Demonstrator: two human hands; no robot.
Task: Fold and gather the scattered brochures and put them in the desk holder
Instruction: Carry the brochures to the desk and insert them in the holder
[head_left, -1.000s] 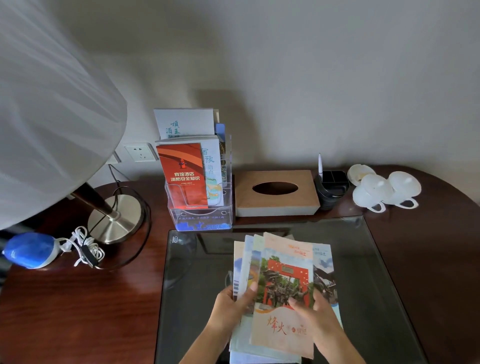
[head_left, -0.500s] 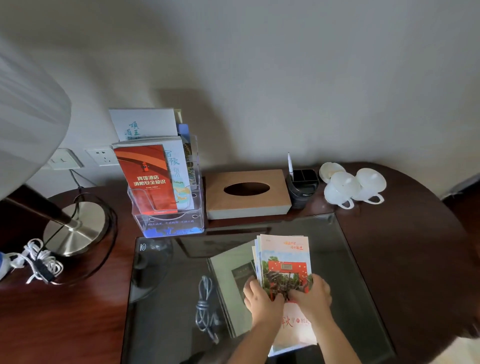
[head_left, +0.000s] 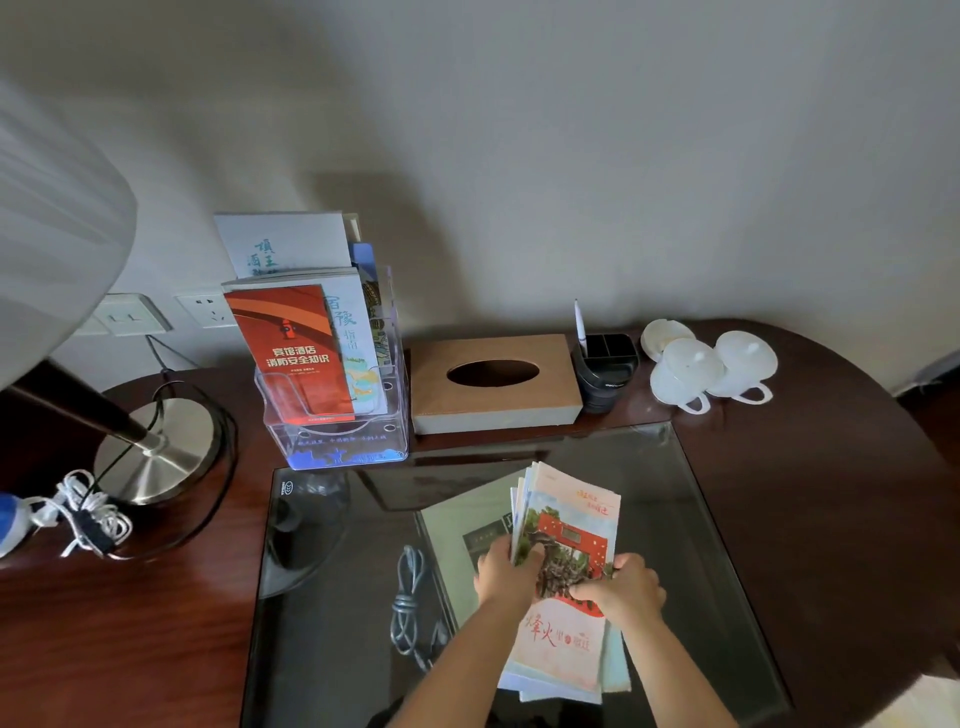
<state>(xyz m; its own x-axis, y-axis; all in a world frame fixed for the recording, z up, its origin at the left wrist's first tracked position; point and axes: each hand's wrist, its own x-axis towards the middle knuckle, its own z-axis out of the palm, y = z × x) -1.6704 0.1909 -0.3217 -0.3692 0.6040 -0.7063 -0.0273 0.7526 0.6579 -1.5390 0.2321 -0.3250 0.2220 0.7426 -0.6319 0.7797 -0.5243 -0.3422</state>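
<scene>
Brochure stack (head_left: 569, 525) is gripped at its sides by left hand (head_left: 501, 571) and right hand (head_left: 626, 590) over the bench (head_left: 841, 509), long axis pointing away. Desk holder (head_left: 337, 447) stands beyond, leftward, nearer the left hand.

Tissue box (head_left: 496, 382), black pen holder (head_left: 608, 371), white cups (head_left: 685, 364), lamp base (head_left: 156, 452), coiled cable (head_left: 410, 597).

A plain off-white wall (head_left: 519, 130) runs behind a rounded desk (head_left: 831, 493) of dark reddish wood, with a dark glass sheet (head_left: 332, 649) lying on top. At the left, a pale lampshade (head_left: 57, 223) hangs over a round brushed-metal lamp base (head_left: 171, 447). A socket (head_left: 206, 310) and a switch plate (head_left: 136, 313) sit low on the wall. The light is soft and dim.
</scene>
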